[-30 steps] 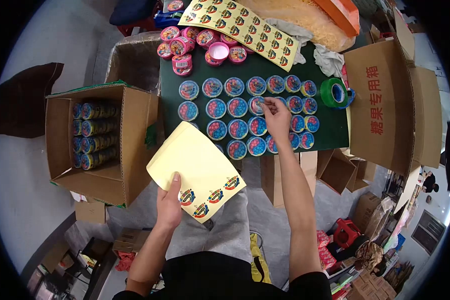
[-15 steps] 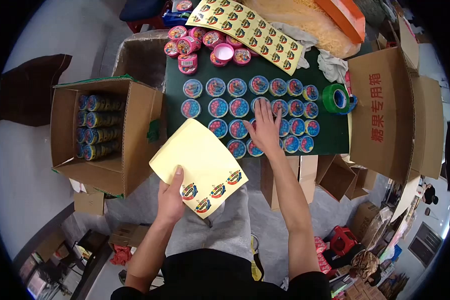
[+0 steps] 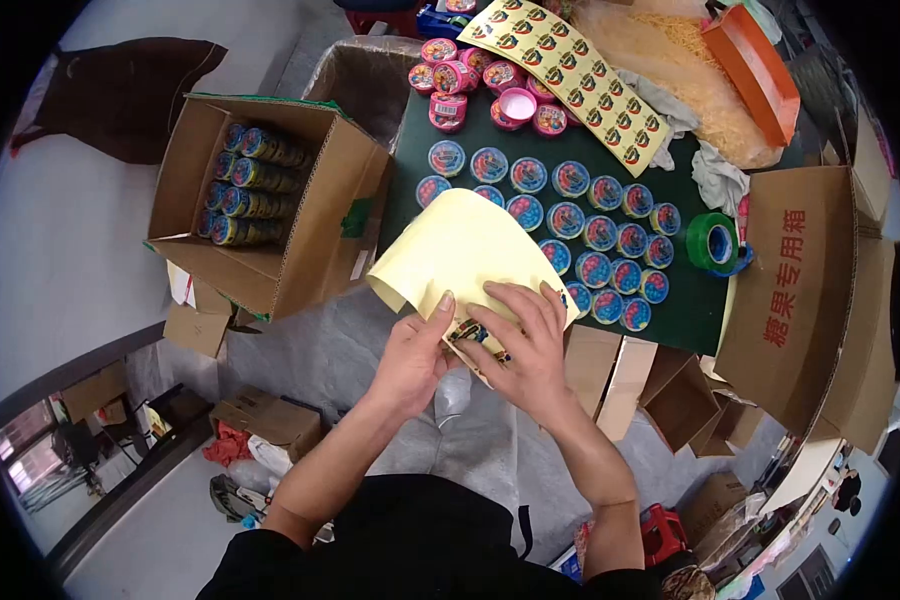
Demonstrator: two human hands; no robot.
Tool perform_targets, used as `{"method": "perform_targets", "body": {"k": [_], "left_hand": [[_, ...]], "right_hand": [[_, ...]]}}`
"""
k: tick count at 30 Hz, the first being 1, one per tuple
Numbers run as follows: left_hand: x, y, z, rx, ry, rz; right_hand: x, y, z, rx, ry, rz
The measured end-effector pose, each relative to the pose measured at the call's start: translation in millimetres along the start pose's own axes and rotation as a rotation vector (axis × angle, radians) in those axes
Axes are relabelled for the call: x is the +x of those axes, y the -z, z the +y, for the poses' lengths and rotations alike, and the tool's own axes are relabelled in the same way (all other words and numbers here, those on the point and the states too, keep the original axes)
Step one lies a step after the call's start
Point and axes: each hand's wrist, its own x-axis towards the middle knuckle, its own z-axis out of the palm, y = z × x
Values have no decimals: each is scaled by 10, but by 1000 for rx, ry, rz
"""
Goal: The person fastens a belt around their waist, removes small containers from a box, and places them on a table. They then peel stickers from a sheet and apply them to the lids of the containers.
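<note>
A curled yellow sticker sheet [image 3: 470, 245] is above the near edge of the green table. My left hand [image 3: 415, 360] grips its lower left part, the thumb on top. My right hand [image 3: 525, 350] lies over the printed stickers at the lower right of the sheet, fingers slightly apart; whether they pinch a sticker is hidden. Behind the sheet, round tubs with blue and pink contents [image 3: 566, 220] stand in rows on the table, some hidden by the sheet.
An open carton [image 3: 310, 230] holding several stacked tubs is at the left. Pink tubs [image 3: 502, 77] and a printed sticker sheet [image 3: 580, 85] lie at the back. Green tape [image 3: 711, 243] is beside the right carton [image 3: 785, 280]. An orange tray [image 3: 755, 75] is behind.
My right hand has left the tubs and come to the sticker sheet. The sheet, still in my left hand, is more curled. The view has shifted, so the table appears further right.
</note>
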Motion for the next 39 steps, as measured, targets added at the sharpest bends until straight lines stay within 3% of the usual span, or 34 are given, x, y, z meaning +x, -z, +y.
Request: {"method": "perform_targets", "body": {"k": [7, 11, 18, 27, 39], "left_hand": [[-106, -403, -101, 34, -165, 164], [-98, -206, -254, 274, -234, 125], [-204, -512, -217, 85, -231, 226], [-321, -349, -337, 201, -328, 215], [-485, -168, -252, 101, -331, 228]], "right_hand": [[58, 354, 87, 166, -22, -43], [66, 417, 129, 178, 42, -36], [46, 364, 178, 173, 216, 22], [117, 281, 155, 392, 107, -99], [246, 199, -59, 232, 415, -50]]}}
